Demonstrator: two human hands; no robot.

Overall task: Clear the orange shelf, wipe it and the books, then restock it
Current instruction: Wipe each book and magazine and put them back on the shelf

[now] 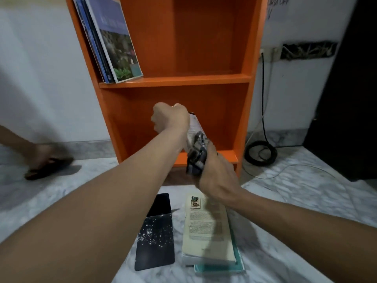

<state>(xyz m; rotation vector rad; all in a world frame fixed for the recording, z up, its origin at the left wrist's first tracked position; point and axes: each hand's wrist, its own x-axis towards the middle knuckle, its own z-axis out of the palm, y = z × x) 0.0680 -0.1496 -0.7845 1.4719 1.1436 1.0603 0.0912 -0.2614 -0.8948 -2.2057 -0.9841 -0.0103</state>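
Observation:
The orange shelf [175, 80] stands against the wall. Several thin books [114, 41] lean at the left of its upper level; the lower compartment holds nothing. In front of that compartment my left hand [171, 119] grips a pale book [193, 129] by its top, held upright. My right hand [216, 172] presses a dark checked cloth [196, 158] against the book's lower part. On the floor below lie a dark starry book [156, 233] and a cream book [206, 227] stacked on a teal one [220, 268].
Another person's foot in a dark sandal [49, 166] is on the marble floor at the left. A coiled black cable [260, 153] lies right of the shelf, under a wall socket [269, 54]. A dark piece of furniture [346, 99] fills the right edge.

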